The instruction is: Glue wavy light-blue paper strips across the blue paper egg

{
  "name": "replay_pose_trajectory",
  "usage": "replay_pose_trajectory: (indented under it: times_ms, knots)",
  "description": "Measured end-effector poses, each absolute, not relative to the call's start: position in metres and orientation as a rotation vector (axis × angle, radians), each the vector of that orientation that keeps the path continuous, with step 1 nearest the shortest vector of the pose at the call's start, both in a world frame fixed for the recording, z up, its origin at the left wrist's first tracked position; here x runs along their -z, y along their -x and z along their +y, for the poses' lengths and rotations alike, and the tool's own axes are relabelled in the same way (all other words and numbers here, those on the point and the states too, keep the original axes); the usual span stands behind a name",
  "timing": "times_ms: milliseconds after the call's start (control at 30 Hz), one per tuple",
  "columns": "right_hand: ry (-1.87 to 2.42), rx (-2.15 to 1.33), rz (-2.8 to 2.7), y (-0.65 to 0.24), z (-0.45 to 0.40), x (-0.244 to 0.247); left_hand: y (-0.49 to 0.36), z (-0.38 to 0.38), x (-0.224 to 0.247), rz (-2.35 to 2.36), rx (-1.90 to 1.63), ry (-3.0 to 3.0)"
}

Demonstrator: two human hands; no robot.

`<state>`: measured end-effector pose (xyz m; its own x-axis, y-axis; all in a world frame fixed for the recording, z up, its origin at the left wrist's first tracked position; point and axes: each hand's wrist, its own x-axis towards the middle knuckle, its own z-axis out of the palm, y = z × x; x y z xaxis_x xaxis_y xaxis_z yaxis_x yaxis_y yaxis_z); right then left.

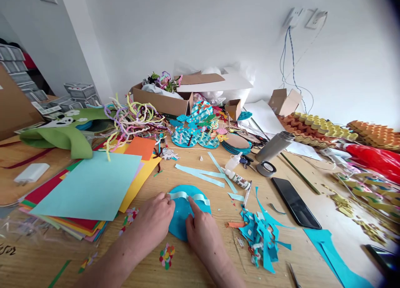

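Note:
A round blue disc (179, 223) lies on the wooden table in front of me. Across its upper part runs a pale blue paper strip (200, 197), raised in small waves. My left hand (161, 213) is closed at the disc's left edge, fingertips at the strip's left end; whether they grip it is hidden. With its index finger stretched out, my right hand (200, 223) presses the middle of the strip, the other fingers curled. More pale strips (203, 174) lie behind the disc, near a glue bottle (237, 179). Colored paper dots (167, 256) sit in front.
Stacked colored paper (90, 184) is on the left. Blue scraps (262, 238), a phone (296, 202), a grey flask (275, 146) and scissors (293, 275) are on the right. Behind stand a cardboard box (162, 101), decorated blue discs (184, 137) and egg trays (315, 127).

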<state>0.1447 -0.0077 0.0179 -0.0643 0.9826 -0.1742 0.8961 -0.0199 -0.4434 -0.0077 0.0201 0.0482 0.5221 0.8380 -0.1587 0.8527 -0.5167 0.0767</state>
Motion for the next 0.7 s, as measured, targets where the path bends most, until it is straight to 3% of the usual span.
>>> replay_pose_trajectory:
  times_ms: [700]
  knots:
    - [2.095,-0.535,-2.105,-0.1428,-0.0061,-0.016,0.0079,0.021,-0.0491,1.465,0.164,-2.579]
